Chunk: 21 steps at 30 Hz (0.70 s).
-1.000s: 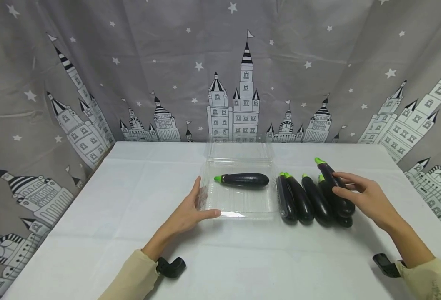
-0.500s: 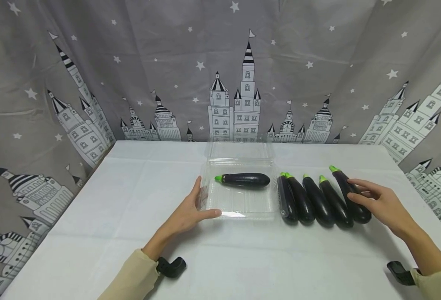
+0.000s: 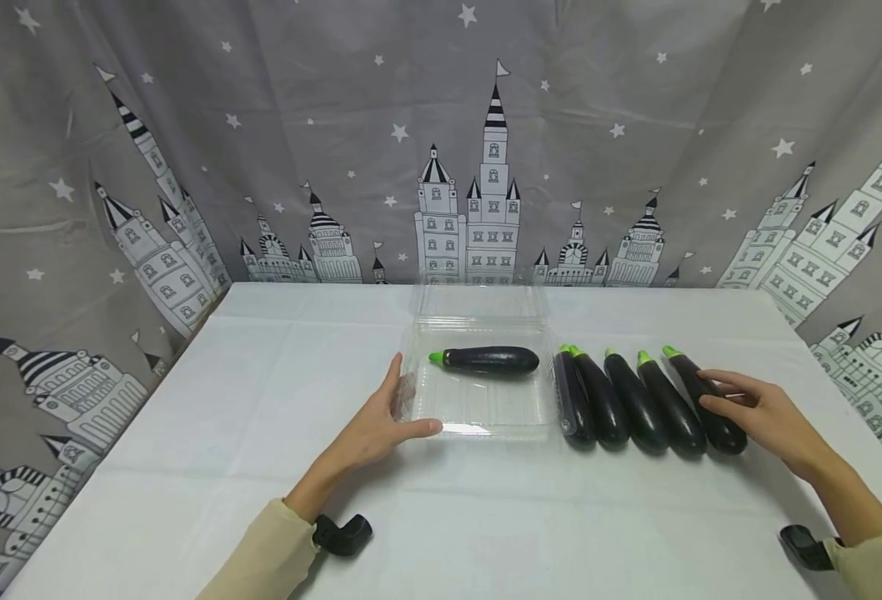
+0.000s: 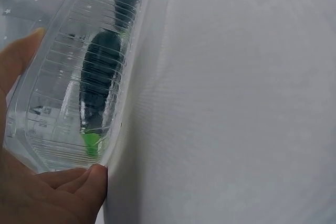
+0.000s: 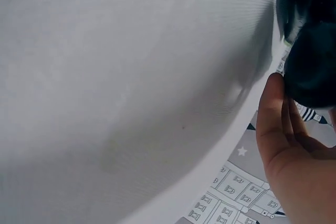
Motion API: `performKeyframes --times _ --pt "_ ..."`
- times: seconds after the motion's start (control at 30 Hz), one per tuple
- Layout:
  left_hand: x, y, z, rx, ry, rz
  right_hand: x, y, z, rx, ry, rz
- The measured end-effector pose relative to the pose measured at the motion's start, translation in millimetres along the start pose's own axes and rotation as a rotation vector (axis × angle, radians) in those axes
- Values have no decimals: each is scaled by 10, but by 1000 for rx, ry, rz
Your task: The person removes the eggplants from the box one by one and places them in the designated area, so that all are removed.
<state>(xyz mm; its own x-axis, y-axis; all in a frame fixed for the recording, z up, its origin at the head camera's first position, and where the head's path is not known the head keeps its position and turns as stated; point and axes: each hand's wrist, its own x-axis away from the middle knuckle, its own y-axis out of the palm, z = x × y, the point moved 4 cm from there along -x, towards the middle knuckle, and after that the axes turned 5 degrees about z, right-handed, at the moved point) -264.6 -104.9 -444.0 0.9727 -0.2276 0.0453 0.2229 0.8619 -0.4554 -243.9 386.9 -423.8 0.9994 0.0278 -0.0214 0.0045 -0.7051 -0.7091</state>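
A clear plastic clamshell container (image 3: 478, 408) stands with its lid raised. One eggplant (image 3: 490, 359) lies crosswise inside, its green stem to the left. My left hand (image 3: 372, 427) holds the container's front left corner, thumb along the front and fingers on the left side. The left wrist view shows that hand (image 4: 52, 195) and the eggplant (image 4: 100, 80) through the ribbed wall. To the right, my right hand (image 3: 764, 417) grips the rightmost eggplant (image 3: 699, 392) of a slanted row, thumb and fingers on either side. The right wrist view shows this hand (image 5: 299, 156) at the eggplant's dark end (image 5: 312, 66).
Several more eggplants (image 3: 639, 404) lie side by side between the container and my right hand, the leftmost against the container's right wall. A white cloth (image 3: 486, 517) covers the table. Behind it hangs a grey curtain (image 3: 298, 108) printed with castles and stars.
My right hand has moved right and toward me with its eggplant, from atop the row down to the row's right end. The left hand and the container have stayed put.
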Motion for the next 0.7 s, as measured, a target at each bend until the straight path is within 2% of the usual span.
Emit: performKeyframes --times 0.4,0.7 --pt "3 24 28 29 8 -16 -14 35 35 -37 -12 -40" --pt "4 -4 24 20 8 -13 -23 65 29 -6 -4 -57"
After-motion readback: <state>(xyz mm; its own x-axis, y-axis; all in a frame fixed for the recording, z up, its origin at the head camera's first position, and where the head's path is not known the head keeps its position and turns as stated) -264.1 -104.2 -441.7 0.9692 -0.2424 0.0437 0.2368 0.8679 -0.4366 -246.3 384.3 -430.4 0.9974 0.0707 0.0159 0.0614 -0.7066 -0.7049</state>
